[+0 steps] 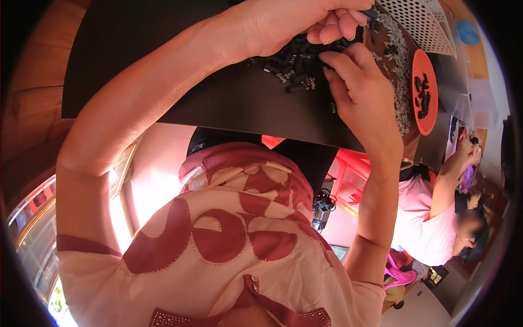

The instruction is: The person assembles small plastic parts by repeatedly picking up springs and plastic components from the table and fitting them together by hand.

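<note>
My left hand (338, 24) is at the top of the view, its fingers curled with a small black cylindrical piece (370, 13) pinched at the fingertips. My right hand (362, 90) reaches in below it, thumb and forefinger bent close together over the pile. Whatever those fingertips hold is too dark to make out. Under and beside both hands lies a heap of small black cylindrical pieces (297, 87), several with pale metal coils (310, 83) showing at their ends. To the right of my right hand spreads a band of small grey springs (402, 71).
An orange plate (431, 122) with some black pieces stands near the dark table's (218, 111) right end. Behind it rises a white perforated basket (419, 22). A person in a pink top (419, 218) works at the far right. A red plastic stool (348, 174) is below the table.
</note>
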### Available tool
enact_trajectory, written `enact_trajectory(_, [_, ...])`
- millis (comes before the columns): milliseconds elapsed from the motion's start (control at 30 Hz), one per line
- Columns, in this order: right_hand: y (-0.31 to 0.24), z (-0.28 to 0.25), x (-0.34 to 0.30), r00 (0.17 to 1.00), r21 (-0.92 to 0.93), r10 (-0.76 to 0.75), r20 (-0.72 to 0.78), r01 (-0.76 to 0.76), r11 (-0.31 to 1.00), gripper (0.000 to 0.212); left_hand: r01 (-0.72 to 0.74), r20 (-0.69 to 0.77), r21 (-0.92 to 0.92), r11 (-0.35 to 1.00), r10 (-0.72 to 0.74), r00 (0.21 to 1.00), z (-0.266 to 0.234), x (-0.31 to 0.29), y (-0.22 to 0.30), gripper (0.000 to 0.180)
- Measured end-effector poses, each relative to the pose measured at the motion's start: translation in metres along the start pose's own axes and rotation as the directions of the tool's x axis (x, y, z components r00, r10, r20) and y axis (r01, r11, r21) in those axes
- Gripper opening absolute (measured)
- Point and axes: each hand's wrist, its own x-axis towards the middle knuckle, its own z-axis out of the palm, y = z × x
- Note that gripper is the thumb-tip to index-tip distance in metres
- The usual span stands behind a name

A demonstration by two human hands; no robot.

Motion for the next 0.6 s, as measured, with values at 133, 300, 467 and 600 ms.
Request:
enact_trajectory(133, [-0.008,-0.006,-0.005,0.999,0.073,0.040,-0.021,-0.038,0.997,0.018,0.027,0.017,-0.019,0.999,-0.027,0.999,-0.002,0.002,-0.003,0.024])
enact_trajectory(300, [-0.023,0.001,-0.009,0.999,0.231,0.008,0.046,-0.018,0.973,0.015,0.070,0.024,-0.015,0.997,-0.070,0.997,-0.006,0.006,-0.007,0.025])
enact_trajectory(467, [-0.014,-0.003,-0.010,1.000,0.083,0.001,0.024,-0.003,0.997,0.017,0.070,-0.010,-0.027,0.997,-0.070,0.997,-0.005,-0.003,-0.007,0.025])
enact_trajectory(600, [-0.023,-0.007,-0.012,0.999,0.144,-0.019,0.026,0.015,0.990,0.018,0.033,0.016,-0.082,0.996,-0.032,0.999,-0.005,-0.010,-0.007,0.025])
